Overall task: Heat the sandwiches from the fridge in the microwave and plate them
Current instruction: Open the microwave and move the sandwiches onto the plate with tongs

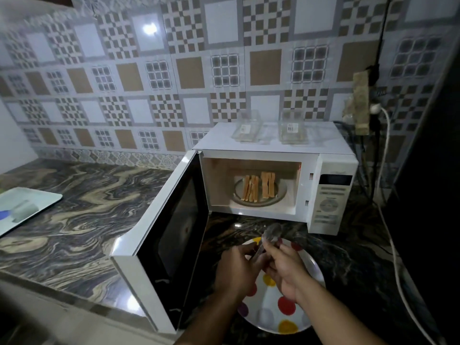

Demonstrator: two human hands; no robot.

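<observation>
Sandwiches (258, 186) mid-frame in microwave (273, 170): soft, light, lift by crusts; both hands (261, 267) grasping blurred metallic utensil (271, 236) over plate (286, 317).

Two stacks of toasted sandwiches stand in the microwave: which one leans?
The left stack of toasted sandwiches leans: its slices tilt and fan apart. The right stack stands nearly upright and tight. Both sit on the round glass turntable.

Two bare forearms enter from the lower edge; no sleeve covers either one; the left hand (235, 268) and the right hand (286, 268) show no ring, watch, band or glove; the fingertips look blurred.
</observation>
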